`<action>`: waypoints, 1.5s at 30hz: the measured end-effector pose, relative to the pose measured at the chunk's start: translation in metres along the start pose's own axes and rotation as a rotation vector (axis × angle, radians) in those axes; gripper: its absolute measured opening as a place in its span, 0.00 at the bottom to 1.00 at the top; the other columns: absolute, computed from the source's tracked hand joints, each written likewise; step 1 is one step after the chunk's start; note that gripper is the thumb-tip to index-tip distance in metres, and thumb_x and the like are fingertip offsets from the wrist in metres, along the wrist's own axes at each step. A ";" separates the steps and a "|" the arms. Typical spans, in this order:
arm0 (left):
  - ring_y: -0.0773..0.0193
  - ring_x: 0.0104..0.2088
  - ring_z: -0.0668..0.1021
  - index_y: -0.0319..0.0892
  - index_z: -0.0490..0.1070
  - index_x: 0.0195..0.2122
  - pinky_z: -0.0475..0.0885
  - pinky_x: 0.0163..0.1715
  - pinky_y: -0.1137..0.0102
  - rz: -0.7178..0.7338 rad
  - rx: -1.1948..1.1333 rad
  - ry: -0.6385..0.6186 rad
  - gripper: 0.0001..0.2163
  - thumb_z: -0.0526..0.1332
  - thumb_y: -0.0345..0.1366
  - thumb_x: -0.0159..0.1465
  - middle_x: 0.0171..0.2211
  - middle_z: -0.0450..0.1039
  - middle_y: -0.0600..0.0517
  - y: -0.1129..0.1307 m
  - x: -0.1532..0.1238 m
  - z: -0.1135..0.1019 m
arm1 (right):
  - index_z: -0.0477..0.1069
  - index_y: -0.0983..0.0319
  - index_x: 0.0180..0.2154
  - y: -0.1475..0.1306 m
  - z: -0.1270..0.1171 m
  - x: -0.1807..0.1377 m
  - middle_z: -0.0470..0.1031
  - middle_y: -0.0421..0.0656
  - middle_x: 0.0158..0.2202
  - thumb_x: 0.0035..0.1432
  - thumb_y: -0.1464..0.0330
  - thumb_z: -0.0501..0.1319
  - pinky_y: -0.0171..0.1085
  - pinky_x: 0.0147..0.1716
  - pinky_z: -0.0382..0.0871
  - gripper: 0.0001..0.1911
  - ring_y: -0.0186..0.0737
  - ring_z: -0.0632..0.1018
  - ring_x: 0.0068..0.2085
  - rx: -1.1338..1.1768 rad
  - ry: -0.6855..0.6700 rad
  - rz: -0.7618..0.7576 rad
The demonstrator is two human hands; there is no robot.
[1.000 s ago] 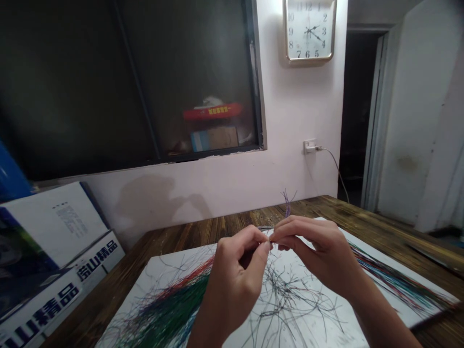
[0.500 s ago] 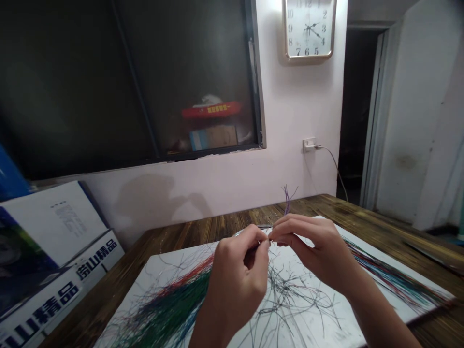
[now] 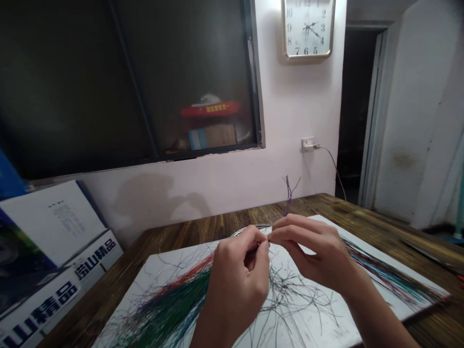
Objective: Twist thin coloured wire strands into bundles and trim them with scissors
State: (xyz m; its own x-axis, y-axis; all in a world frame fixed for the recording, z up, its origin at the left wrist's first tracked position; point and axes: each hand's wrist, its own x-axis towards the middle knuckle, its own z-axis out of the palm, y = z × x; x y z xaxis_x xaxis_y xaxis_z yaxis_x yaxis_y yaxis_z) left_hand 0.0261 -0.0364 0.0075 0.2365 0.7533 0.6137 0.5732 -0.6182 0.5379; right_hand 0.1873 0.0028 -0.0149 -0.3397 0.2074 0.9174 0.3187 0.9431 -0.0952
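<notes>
My left hand [image 3: 239, 280] and my right hand [image 3: 311, 253] meet above a white board [image 3: 311, 314], their fingertips pinched together around a thin bundle of purple strands [image 3: 289, 195]. The bundle's frayed tips stick up above my right fingers. Behind my fingers, a curved metal hoop [image 3: 251, 228] is partly hidden. Long red, green and blue strands [image 3: 174, 295] fan across the board at the left, and a similar coloured fan [image 3: 384, 269] lies at the right. Loose dark strands [image 3: 293, 295] lie tangled beneath my hands.
The board rests on a dark wooden table [image 3: 366, 222]. Printed boxes [image 3: 54, 256] lean at the left end. A long dark tool [image 3: 431, 253] lies at the right table edge. Behind are a wall, a dark window, a clock and a socket with a cable.
The purple bundle stands higher above my fingers, and more of the metal hoop shows. My hands stay pinched together. The room has shifted slightly in view.
</notes>
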 end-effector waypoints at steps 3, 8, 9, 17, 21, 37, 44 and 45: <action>0.70 0.20 0.61 0.41 0.64 0.24 0.55 0.20 0.72 -0.042 -0.017 -0.012 0.10 0.53 0.33 0.63 0.18 0.59 0.58 0.002 0.001 0.000 | 0.73 0.66 0.35 0.001 0.000 -0.002 0.75 0.45 0.32 0.56 0.82 0.56 0.33 0.30 0.68 0.10 0.32 0.73 0.33 -0.034 -0.006 -0.033; 0.70 0.21 0.60 0.42 0.63 0.23 0.54 0.20 0.72 -0.133 -0.035 -0.028 0.11 0.54 0.35 0.63 0.18 0.57 0.58 -0.001 0.003 0.001 | 0.73 0.65 0.36 0.006 0.003 -0.002 0.76 0.45 0.33 0.57 0.81 0.56 0.33 0.32 0.69 0.10 0.34 0.75 0.34 -0.057 -0.010 -0.070; 0.70 0.21 0.60 0.42 0.63 0.23 0.53 0.19 0.72 -0.145 -0.037 -0.029 0.11 0.54 0.35 0.63 0.18 0.56 0.58 -0.002 0.003 0.001 | 0.73 0.65 0.36 0.007 0.003 -0.002 0.76 0.45 0.34 0.57 0.81 0.56 0.33 0.32 0.69 0.10 0.34 0.75 0.34 -0.061 -0.010 -0.074; 0.70 0.21 0.61 0.42 0.63 0.23 0.55 0.20 0.72 -0.179 -0.008 -0.015 0.11 0.54 0.35 0.63 0.18 0.59 0.58 -0.002 0.004 0.002 | 0.73 0.66 0.37 0.008 0.006 -0.002 0.77 0.45 0.33 0.58 0.79 0.58 0.33 0.32 0.70 0.08 0.34 0.76 0.35 -0.081 -0.024 -0.078; 0.70 0.21 0.63 0.41 0.63 0.23 0.57 0.21 0.72 -0.198 -0.021 -0.007 0.11 0.54 0.34 0.63 0.18 0.61 0.57 -0.002 0.005 0.000 | 0.73 0.66 0.39 0.007 0.006 -0.002 0.77 0.47 0.35 0.59 0.77 0.59 0.33 0.32 0.71 0.07 0.35 0.77 0.35 -0.105 -0.032 -0.088; 0.71 0.19 0.61 0.41 0.63 0.26 0.57 0.19 0.74 0.040 -0.001 0.077 0.09 0.53 0.31 0.64 0.18 0.59 0.58 -0.006 0.001 -0.005 | 0.71 0.61 0.41 -0.001 0.023 0.000 0.77 0.46 0.34 0.54 0.81 0.60 0.37 0.30 0.76 0.14 0.38 0.78 0.33 -0.088 0.234 -0.098; 0.72 0.19 0.66 0.41 0.66 0.34 0.59 0.20 0.72 0.510 0.322 0.193 0.07 0.53 0.22 0.61 0.21 0.66 0.58 -0.017 0.000 -0.007 | 0.74 0.60 0.34 -0.021 0.006 0.006 0.75 0.40 0.27 0.54 0.75 0.63 0.33 0.24 0.71 0.06 0.33 0.76 0.25 0.240 0.189 0.324; 0.71 0.20 0.67 0.41 0.66 0.34 0.60 0.21 0.72 0.533 0.348 0.196 0.08 0.53 0.22 0.61 0.22 0.67 0.57 -0.017 -0.001 -0.007 | 0.74 0.60 0.33 -0.022 0.004 0.006 0.74 0.39 0.26 0.55 0.74 0.63 0.32 0.23 0.71 0.04 0.32 0.75 0.24 0.291 0.168 0.379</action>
State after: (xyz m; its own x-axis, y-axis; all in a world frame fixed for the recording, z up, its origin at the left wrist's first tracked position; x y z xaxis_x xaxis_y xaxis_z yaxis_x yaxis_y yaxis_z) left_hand 0.0104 -0.0280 0.0021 0.4295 0.2895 0.8554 0.6450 -0.7613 -0.0662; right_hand 0.1744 -0.0161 -0.0091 -0.0932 0.5268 0.8449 0.1235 0.8481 -0.5152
